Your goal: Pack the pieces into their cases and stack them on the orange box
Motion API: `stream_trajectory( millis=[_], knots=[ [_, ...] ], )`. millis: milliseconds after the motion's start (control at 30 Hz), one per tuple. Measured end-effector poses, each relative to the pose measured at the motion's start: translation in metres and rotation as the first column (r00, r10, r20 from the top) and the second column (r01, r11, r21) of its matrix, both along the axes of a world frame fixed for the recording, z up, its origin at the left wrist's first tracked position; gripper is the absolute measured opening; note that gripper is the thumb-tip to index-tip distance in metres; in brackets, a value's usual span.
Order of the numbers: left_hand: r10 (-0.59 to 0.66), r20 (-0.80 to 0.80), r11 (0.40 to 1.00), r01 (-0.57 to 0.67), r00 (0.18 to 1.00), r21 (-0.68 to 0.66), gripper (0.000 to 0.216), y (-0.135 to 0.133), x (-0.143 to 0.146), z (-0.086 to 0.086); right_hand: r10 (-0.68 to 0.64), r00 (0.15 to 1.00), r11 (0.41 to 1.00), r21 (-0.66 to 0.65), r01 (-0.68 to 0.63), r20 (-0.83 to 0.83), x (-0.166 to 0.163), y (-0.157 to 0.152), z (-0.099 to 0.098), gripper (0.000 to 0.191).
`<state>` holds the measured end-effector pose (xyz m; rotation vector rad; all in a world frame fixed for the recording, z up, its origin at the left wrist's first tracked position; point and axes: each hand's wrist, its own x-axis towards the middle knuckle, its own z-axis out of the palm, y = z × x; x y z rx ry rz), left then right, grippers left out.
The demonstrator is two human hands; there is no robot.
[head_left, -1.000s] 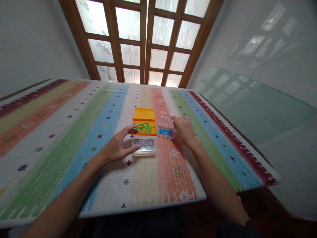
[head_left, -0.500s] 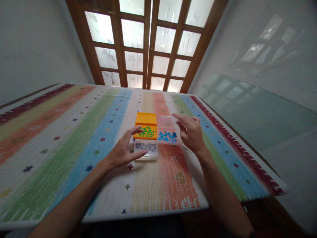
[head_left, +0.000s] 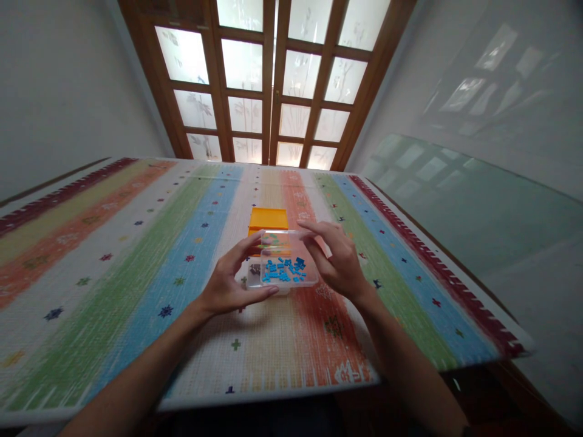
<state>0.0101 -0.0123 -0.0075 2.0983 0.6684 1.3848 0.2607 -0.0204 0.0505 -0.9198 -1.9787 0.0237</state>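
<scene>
A clear plastic box holding several small blue pieces is lifted above the table, between both my hands. My right hand grips its right side. My left hand touches its left edge with thumb and fingers. Under it sits another clear box with dark pieces, mostly hidden. Behind stands an orange box, partly covered by the lifted box.
The striped, many-coloured mat covers the table top, whose front edge is close to me. A glass-topped surface lies to the right. Wooden-framed glass doors stand behind the table.
My right hand lifted the clear box of blue pieces from beside the orange box and moved it left, over the other clear box. My left hand rose to meet its left edge.
</scene>
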Motion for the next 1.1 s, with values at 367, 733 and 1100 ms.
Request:
stream_trajectory(
  millis=[367,733,1100],
  knots=[
    [-0.079,0.273,0.995,0.091,0.959,-0.032,0.065,0.001,-0.004,0.011,0.385,0.921,0.923,0.019,-0.385,-0.057,0.000,-0.001,-0.013,0.084],
    [-0.076,0.296,0.996,0.088,0.952,-0.028,0.050,-0.003,-0.001,0.017,0.358,0.933,0.932,0.078,-0.354,-0.039,-0.010,-0.002,-0.015,0.047],
    [0.078,0.074,0.993,-0.084,0.994,0.084,0.039,-0.003,-0.008,0.017,0.316,0.948,0.943,0.104,-0.317,0.027,-0.009,-0.001,-0.017,0.042]
  ],
)
